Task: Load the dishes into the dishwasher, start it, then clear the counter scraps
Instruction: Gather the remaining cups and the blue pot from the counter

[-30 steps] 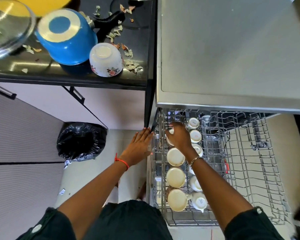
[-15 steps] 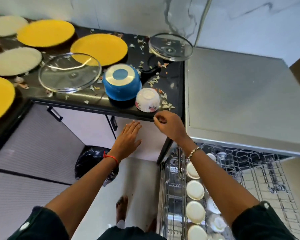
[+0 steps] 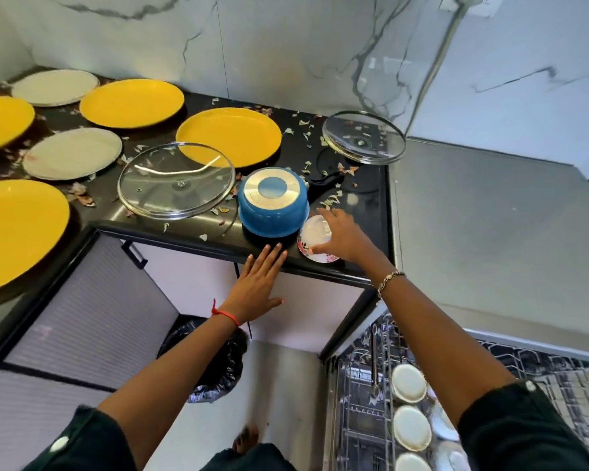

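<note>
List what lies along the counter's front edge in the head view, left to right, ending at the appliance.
Large yellow plate → glass lid → upturned blue pot → floral bowl → steel dishwasher top.

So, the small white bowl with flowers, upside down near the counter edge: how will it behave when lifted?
The bowl looks glazed ceramic, so probably slippery and breakable. It stands near the counter's front edge; a push might send it off. It looks small enough for the right hand alone.
</note>
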The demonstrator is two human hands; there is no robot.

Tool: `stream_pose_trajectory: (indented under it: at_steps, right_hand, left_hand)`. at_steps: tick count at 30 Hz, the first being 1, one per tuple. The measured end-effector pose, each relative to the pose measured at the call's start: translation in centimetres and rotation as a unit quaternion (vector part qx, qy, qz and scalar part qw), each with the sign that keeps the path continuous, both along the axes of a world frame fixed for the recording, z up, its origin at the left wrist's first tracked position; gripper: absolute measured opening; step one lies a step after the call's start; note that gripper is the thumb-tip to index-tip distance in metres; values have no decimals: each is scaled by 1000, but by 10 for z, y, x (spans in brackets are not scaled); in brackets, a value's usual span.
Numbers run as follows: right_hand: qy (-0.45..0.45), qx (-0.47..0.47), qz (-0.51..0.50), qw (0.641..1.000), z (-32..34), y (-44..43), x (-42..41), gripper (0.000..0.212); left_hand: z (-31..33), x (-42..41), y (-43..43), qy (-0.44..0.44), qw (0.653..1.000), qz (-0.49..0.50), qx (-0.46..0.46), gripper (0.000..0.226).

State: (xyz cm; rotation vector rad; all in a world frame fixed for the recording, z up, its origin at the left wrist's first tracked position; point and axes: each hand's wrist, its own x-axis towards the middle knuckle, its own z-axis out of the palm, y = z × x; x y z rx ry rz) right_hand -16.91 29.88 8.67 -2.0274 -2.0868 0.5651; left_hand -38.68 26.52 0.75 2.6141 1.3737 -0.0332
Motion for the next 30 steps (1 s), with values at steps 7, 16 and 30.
stream_pose_trajectory:
  at_steps: [7,16,30]
  right_hand:
    - [27,-56,-3,998,3,11,-2,88]
    - [66,-28,-20,997,17,-1,3,88]
    - [127,-26,-32,991,13,-112,27,92]
  left_hand:
    - [-4,-3,4,-6,1000,-9,-6,101]
    - [6,0,1,-13,1000,7,-17,93]
    - [-2,35,-89,-27,999,19,-32,92]
